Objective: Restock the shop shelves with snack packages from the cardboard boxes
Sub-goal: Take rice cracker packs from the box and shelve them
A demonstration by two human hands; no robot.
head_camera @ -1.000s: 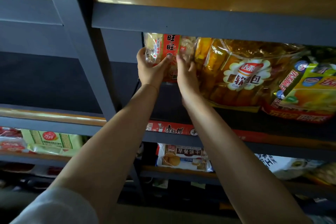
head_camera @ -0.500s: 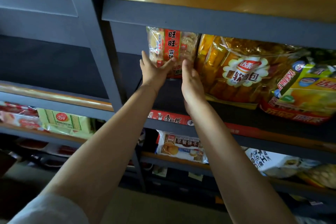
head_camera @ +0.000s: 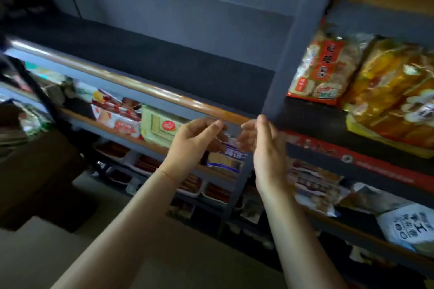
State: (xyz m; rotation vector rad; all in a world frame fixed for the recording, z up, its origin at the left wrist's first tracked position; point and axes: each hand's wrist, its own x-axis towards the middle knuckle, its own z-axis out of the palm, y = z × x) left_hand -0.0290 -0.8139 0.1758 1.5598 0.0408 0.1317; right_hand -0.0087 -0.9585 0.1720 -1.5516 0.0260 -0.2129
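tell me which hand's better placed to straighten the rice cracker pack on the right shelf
Right, probably. The right hand hangs empty nearer the rice cracker pack; the left hand is further left.

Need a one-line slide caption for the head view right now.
Both hands, left hand and right hand, empty in front of the shelf rail; the rice cracker pack stands on the right-hand shelf.

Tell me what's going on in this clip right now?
A person is restocking shop shelves. Both hands are empty just now: the left hand and right hand hang in front of the shelf rail, fingers loosely curled, holding nothing. The red rice cracker pack stands on the right-hand shelf beside a yellow bread bag, neither hand touching it. The shelf bay behind the rail looks bare.
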